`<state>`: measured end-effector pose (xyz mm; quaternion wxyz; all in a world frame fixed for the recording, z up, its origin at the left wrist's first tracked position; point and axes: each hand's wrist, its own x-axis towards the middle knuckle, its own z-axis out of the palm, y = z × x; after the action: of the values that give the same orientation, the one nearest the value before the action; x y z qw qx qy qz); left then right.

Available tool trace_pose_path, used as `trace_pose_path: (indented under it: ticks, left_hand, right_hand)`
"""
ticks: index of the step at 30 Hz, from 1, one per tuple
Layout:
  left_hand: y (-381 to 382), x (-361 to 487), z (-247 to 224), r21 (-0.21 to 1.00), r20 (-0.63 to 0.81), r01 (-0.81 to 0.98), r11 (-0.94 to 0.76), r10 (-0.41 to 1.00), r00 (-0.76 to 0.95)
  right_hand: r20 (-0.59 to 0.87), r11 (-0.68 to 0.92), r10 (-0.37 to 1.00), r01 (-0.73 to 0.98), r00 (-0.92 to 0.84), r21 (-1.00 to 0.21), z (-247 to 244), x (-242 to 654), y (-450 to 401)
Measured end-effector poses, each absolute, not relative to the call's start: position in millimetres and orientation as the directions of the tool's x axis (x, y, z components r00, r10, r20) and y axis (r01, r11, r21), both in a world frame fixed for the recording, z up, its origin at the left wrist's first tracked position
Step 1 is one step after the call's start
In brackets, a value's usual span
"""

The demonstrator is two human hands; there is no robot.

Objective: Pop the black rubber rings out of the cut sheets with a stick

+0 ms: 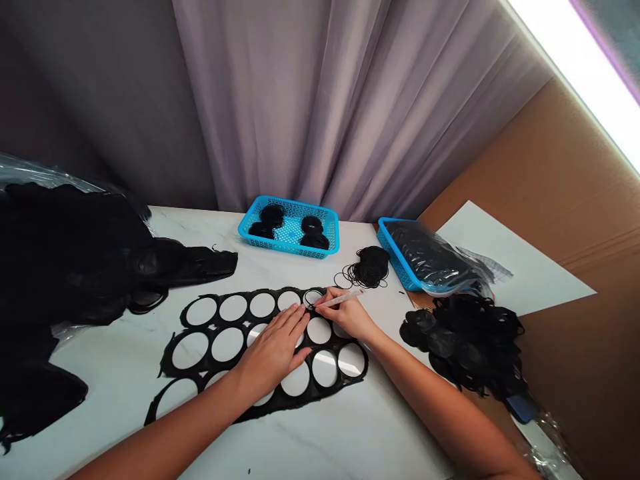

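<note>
A black rubbery sheet (313, 393) with rows of large round holes lies flat on the table. My left hand (280, 340) rests on it, palm down with fingers stretched out. In my right hand (350, 315) is a slim whitish pen-like tool (343, 299), pinched between thumb and fingers. Its tip is at a hole in the sheet's far row, where a thin black ring (307, 298) shows along the hole's edge. The exact kind of tool is too small to make out. Just beyond my right hand sits a heap of thin black rings (371, 267).
A blue basket (290, 248) at the back holds several black ring bundles. Another blue basket (400, 263) carries a plastic-wrapped black stack. Black sheets (75, 253) pile up at left. Loose black discs (465, 340) lie at right by a cardboard wall (575, 220). A curtain (280, 100) hangs behind.
</note>
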<state>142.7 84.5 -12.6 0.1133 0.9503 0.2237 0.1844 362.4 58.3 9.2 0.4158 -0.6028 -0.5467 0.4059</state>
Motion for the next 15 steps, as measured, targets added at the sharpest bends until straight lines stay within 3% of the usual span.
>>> trace_pose_path:
  ticks: [6,9,12,15]
  left_hand:
    - [84.1,143.0,-13.2,0.304,0.309,0.377,-0.875,0.465,0.83]
    - [84.0,143.2,-13.8,0.298,0.3,0.382,-0.875,0.466,0.832]
    - [84.2,143.2,-15.1,0.293,0.293,0.391,-0.873,0.471,0.832]
    - [85.1,142.9,-16.2,0.307,0.297,0.383,-0.871,0.47,0.831]
  right_hand:
    - [0.006,-0.013,0.999,0.387,0.047,-0.922,7.2,362.9,57.8]
    - [0.086,0.073,0.996,0.512,0.002,-0.856,6.6,358.5,52.1]
    - [0.179,0.234,0.972,0.751,-0.155,-0.618,6.3,352.3,46.7]
    - [0.214,0.344,0.934,0.879,-0.285,-0.33,10.6,359.9,55.2]
